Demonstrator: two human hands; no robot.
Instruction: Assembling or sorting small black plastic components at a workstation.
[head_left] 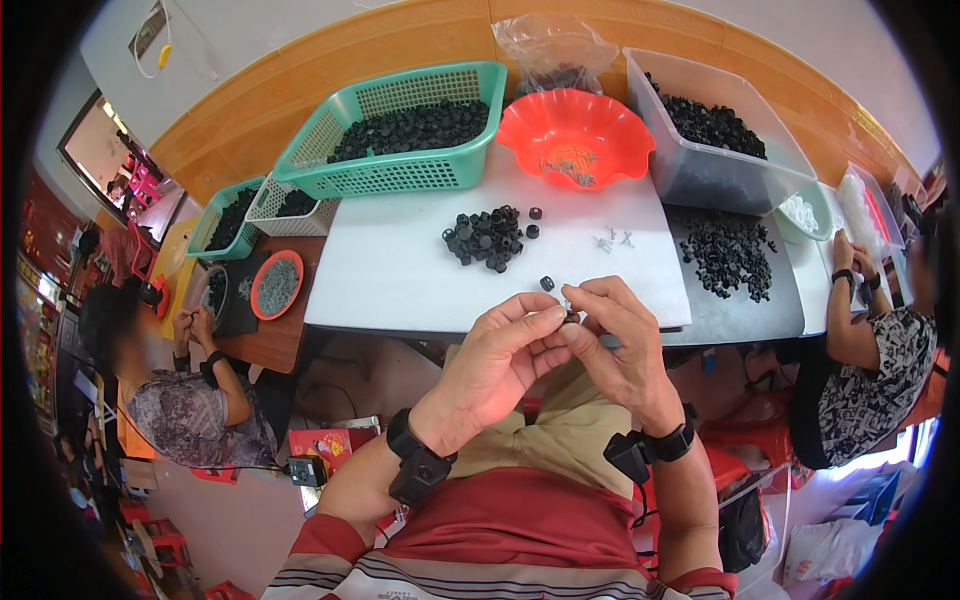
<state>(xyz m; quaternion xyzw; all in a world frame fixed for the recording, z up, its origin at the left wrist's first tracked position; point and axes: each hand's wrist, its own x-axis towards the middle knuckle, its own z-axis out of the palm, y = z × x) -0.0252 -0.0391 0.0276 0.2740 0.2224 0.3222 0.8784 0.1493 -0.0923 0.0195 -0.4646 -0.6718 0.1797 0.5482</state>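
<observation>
My left hand (505,350) and my right hand (622,350) meet just in front of the table's near edge. Between their fingertips is a small dark part (571,317), mostly covered by the fingers; both hands pinch at it. A tiny pale bit shows above it by my right index finger, too small to name. Just beyond my fingers a single black cap (547,284) lies on the white table sheet (390,265). Farther off sits a heap of black caps (482,240). Several small pale pieces (612,240) lie to its right.
At the back stand a green basket (400,180) of black parts, a red scalloped bowl (575,110) and a clear bin (715,180). Small black parts (730,258) spread over a dark mat at right. Co-workers sit at left (190,400) and right (870,370).
</observation>
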